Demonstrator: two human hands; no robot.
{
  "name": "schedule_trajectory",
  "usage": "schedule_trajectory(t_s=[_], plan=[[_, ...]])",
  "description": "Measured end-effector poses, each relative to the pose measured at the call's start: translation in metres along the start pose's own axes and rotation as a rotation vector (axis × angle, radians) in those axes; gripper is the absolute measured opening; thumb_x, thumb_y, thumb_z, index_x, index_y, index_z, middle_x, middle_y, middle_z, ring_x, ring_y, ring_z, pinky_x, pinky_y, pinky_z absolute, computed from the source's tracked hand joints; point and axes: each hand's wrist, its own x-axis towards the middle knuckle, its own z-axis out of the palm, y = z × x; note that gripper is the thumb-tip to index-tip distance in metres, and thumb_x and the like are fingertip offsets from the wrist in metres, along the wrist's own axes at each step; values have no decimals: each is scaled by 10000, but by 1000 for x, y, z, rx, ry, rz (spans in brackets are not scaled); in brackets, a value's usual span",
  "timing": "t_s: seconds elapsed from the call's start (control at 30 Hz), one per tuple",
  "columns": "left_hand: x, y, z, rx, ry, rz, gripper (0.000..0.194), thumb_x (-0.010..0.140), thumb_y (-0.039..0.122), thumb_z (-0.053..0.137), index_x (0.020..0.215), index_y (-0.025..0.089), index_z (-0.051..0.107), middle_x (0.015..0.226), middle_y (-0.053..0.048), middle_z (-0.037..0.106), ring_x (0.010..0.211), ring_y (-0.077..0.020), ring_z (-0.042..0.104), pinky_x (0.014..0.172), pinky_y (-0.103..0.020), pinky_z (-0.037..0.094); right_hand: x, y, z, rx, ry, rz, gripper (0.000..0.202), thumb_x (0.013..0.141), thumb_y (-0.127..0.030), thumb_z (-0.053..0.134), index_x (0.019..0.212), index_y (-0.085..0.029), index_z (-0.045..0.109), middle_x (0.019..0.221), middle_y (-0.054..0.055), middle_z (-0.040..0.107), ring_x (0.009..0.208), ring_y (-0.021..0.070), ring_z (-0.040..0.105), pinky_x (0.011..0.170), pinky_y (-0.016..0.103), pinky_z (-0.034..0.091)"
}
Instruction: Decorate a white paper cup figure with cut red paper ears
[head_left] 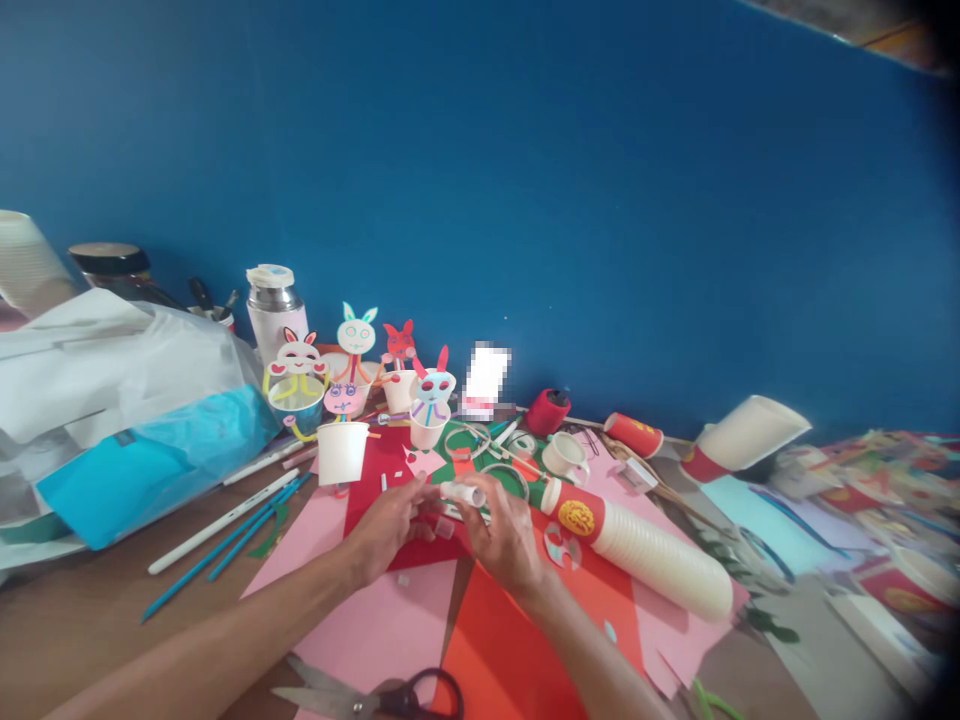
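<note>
My right hand (504,535) is closed round a small white tube (463,493) that looks like a glue stick, held sideways over the coloured paper. Close beside it, my left hand (391,522) has its fingers curled in at the tube's left end. A small see-through piece (444,527) shows just under the left fingertips; whether they grip it is hard to make out. Beyond the hands stand paper cups with bunny faces, among them a blue-faced bunny (433,388) and a pink face (343,398) above a white cup (341,452). Red paper (367,540) lies below the hands.
Scissors (360,703) lie at the front edge. A long stack of paper cups (660,555) rests to the right, near a white mug (564,455). Blue sticks (225,545) and a plastic bag (135,390) are at left. A blue wall (480,180) rises behind.
</note>
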Motion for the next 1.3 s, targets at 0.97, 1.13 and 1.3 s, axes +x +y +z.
schedule_trajectory(t_s=[0.97, 1.13, 1.3], plan=[[4, -3, -6, -168, -93, -109, 386, 798, 430, 480, 989, 116, 600, 957, -107, 620, 781, -200, 598, 612, -281, 446, 3, 1, -5, -67, 54, 32, 184, 874, -259, 438, 1016, -170, 515, 896, 66, 642, 766, 165, 614, 669, 259, 486], [1, 0, -2, -93, -77, -79, 376, 800, 440, 474, 936, 118, 614, 961, -101, 614, 781, -200, 597, 611, -282, 437, 4, -1, -6, -63, 45, 56, 188, 875, -281, 434, 1002, -173, 521, 881, 68, 643, 748, 170, 619, 649, 262, 489], [1, 0, -2, -89, -91, -67, 365, 804, 436, 470, 910, 117, 614, 892, -95, 617, 769, -201, 598, 612, -277, 428, 3, -2, -4, -63, 30, 67, 186, 869, -284, 449, 1009, -177, 507, 864, 65, 645, 712, 179, 612, 623, 272, 489]])
